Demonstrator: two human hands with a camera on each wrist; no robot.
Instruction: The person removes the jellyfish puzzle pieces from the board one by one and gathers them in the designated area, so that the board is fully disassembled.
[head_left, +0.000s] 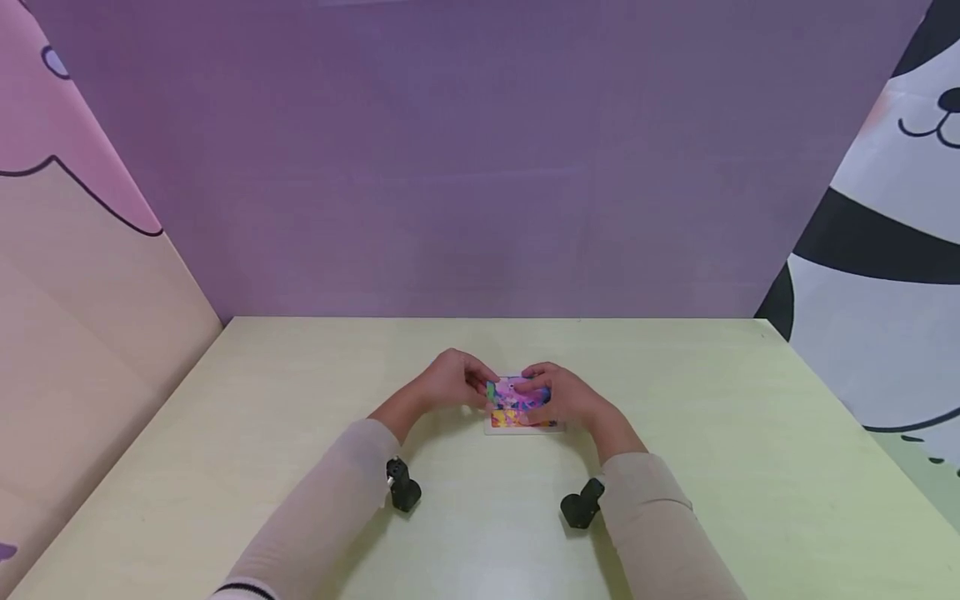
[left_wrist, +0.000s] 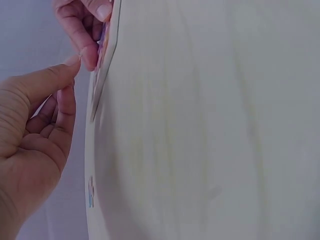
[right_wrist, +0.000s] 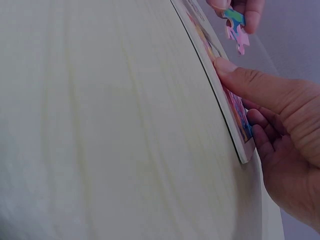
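One desk (head_left: 675, 467) carries one jigsaw puzzle board (head_left: 522, 414) near its centre. The right hand (head_left: 567, 398) presses the board's edge with its thumb. The left hand (head_left: 453, 382) pinches one puzzle piece (right_wrist: 236, 27) above the board.

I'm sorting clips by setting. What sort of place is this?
Probably a staged recording booth: a pale wooden table boxed in by a purple backdrop and cartoon-print cloth panels, where two hands work a jigsaw puzzle.
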